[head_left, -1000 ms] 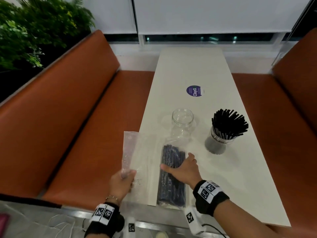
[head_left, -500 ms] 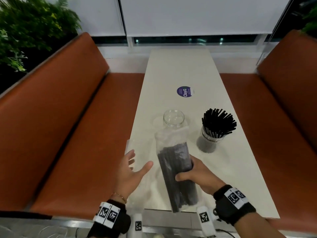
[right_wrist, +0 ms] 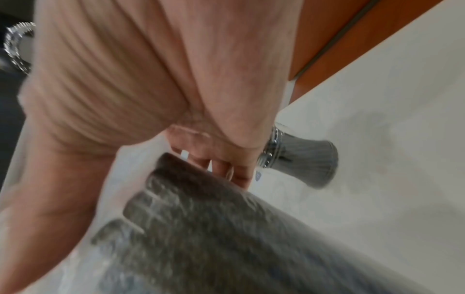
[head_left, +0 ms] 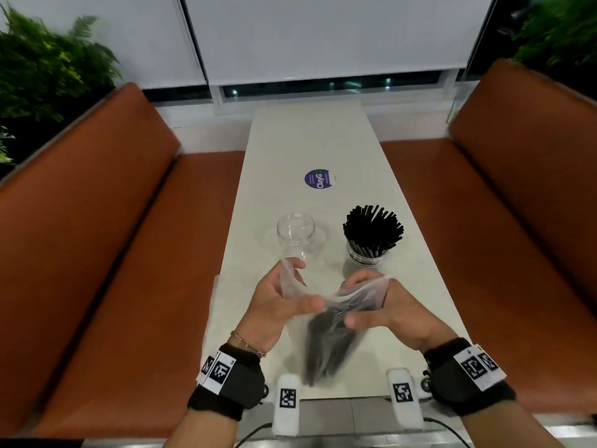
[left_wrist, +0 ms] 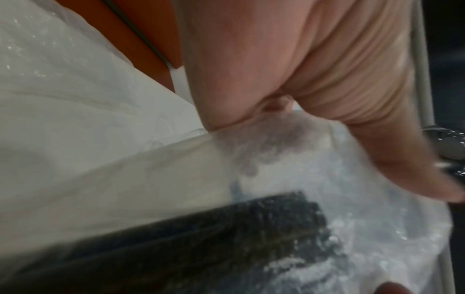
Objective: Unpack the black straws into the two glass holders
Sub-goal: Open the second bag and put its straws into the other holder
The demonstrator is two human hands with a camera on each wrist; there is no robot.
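Note:
A clear plastic bag (head_left: 352, 297) of black straws (head_left: 326, 347) hangs over the table's near end, held up between both hands. My left hand (head_left: 284, 302) pinches the bag's left lip, and my right hand (head_left: 378, 305) grips its right lip, stretching the mouth wide. The bundle (left_wrist: 191, 244) shows blurred in the left wrist view and again as a bundle (right_wrist: 226, 238) in the right wrist view. An empty glass holder (head_left: 295, 234) stands just beyond my left hand. A second glass holder (head_left: 366, 255) to its right is packed with black straws (head_left: 373, 229).
An empty clear bag (head_left: 214, 305) lies at the white table's (head_left: 310, 140) left edge. A round purple sticker (head_left: 318, 178) sits mid-table. Orange bench seats (head_left: 97, 253) flank the table on both sides, with plants behind them.
My left hand let go of the empty bag and came over to the straw bag. My right hand lifted that bag off the table, and both hands now pull its mouth apart.

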